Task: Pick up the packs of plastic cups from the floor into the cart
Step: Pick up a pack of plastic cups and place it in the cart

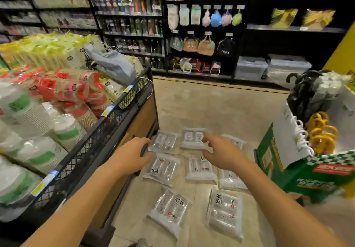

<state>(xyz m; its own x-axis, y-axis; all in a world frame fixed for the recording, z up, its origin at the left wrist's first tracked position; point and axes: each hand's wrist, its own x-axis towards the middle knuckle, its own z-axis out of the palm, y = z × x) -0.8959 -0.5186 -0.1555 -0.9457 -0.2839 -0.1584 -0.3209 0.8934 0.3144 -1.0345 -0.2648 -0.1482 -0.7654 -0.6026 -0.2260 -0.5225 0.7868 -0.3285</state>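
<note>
Floor (211, 108) bears packs (170, 209); mesh bin (99, 131) holds cups (25, 110).

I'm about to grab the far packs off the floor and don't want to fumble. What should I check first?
1. Left hand empty and open: ok.
2. Right hand empty and open: ok.
3. Left hand at the edge of the far-left pack: ok.
4. Right hand over the next pack: ok.
5. Free room in the cart, heaped with cups: cannot tell.
</note>
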